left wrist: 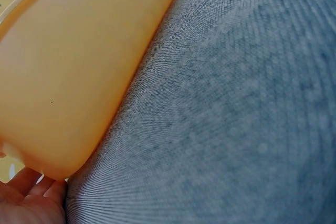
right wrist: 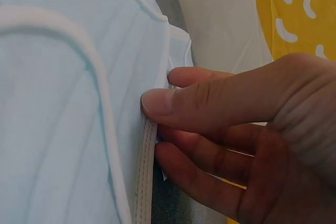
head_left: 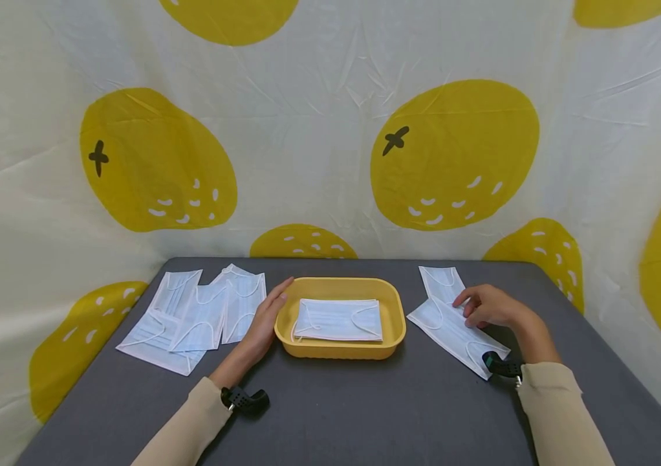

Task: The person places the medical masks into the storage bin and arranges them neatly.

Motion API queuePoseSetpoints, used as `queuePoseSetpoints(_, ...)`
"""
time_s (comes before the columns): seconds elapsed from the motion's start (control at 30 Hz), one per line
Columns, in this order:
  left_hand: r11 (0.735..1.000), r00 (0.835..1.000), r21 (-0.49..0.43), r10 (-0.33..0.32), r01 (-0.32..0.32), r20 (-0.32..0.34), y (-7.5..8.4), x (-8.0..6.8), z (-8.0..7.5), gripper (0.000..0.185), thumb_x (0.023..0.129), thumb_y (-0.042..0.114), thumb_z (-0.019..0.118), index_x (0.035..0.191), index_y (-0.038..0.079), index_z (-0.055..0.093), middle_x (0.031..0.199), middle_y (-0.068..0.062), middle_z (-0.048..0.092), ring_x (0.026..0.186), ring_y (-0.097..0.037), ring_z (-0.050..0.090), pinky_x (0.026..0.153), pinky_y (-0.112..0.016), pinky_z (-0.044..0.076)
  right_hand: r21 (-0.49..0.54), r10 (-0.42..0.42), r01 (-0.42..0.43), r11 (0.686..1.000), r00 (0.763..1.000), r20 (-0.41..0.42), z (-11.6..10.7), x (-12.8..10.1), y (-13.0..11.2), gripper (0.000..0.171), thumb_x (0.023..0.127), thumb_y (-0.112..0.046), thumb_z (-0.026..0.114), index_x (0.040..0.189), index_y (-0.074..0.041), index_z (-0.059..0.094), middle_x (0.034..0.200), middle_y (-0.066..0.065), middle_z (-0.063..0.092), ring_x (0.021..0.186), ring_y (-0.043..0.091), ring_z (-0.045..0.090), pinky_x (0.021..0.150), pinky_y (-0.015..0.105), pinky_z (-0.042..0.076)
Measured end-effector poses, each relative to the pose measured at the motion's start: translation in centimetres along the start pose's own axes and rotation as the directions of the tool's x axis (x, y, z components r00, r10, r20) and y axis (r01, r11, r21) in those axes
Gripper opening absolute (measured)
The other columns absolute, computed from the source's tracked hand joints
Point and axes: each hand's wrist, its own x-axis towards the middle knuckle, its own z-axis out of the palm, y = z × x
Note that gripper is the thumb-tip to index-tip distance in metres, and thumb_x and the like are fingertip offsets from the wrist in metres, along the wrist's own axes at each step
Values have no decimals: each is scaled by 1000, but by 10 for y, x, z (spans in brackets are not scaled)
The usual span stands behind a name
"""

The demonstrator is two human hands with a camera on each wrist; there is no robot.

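Observation:
A yellow plastic tray [head_left: 339, 350] stands mid-table with a pale blue face mask [head_left: 339, 319] lying flat inside, ear loops on top. My left hand [head_left: 262, 325] rests along the tray's left wall with fingers extended; in the left wrist view its fingers [left wrist: 32, 184] touch the tray's lower corner [left wrist: 63, 166]. To the right, my right hand [head_left: 492, 307] pinches the edge of a face mask [head_left: 453, 330]. In the right wrist view the thumb lies over that mask's edge [right wrist: 144, 166], with the other fingers curled by the edge. A second mask [head_left: 441, 279] lies partly under it.
Several overlapping face masks [head_left: 191, 320] lie left of the tray, near my left forearm. The dark grey table [head_left: 359, 414] ends against a white cloth [head_left: 307, 129] with yellow fruit prints. Black bands [head_left: 243, 400] sit on both wrists.

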Motion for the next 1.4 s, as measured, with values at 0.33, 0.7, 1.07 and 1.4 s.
queuePoseSetpoints(0.33,1000,1000,-14,-5,5,-5,-1,-1,0,48,114,30,34,161,21,35,169,-4,30,159,-25,24,130,-50,19,-10,5,-5,1000,1000,10,3,2,-2,38,82,6,75,119,5,68,83,9,60,71,19,55,63,29,50)
queuePoseSetpoints(0.7,1000,1000,-20,-9,9,-3,-2,-2,0,48,114,29,33,162,20,34,169,-4,30,159,-26,25,130,-50,19,54,-57,55,997,997,44,-3,-1,7,42,83,9,65,125,10,61,85,11,60,68,16,53,62,27,49)
queuePoseSetpoints(1.07,1000,1000,-17,-20,20,-4,1,-3,-1,50,114,32,34,162,20,33,169,-4,30,159,-26,25,130,-50,19,156,-75,74,985,997,1,-7,-5,1,43,88,4,61,130,10,59,92,14,62,78,15,55,68,27,51)
queuePoseSetpoints(1.4,1000,1000,-18,-13,13,2,0,-1,0,48,114,28,32,161,22,35,169,-4,30,159,-26,26,130,-51,19,206,-87,90,974,996,-24,-7,-4,4,25,90,2,64,112,12,56,91,11,59,75,14,53,64,25,49)
